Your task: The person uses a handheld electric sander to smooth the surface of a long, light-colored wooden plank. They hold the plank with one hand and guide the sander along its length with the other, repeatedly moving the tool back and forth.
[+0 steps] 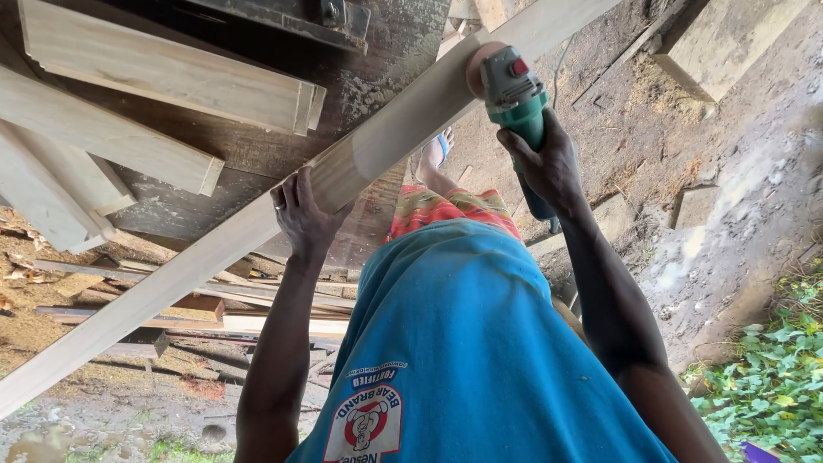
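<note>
A long pale wooden plank [214, 249] runs diagonally from the lower left to the upper right, resting on a dark workbench [257, 159]. My left hand [302, 214] presses on the plank's near edge, a ring on one finger. My right hand [549, 167] grips the body of a green angle grinder [516, 99] with a red switch. The grinder's sanding disc [474, 69] sits against the plank's surface.
Several cut planks [163, 73] lie stacked on the workbench at the upper left. Offcuts and boards [206, 309] lie on the sawdust-covered ground below. A concrete block [729, 34] is at the upper right, green plants [771, 377] at the lower right. My sandalled foot [435, 154] stands beneath the plank.
</note>
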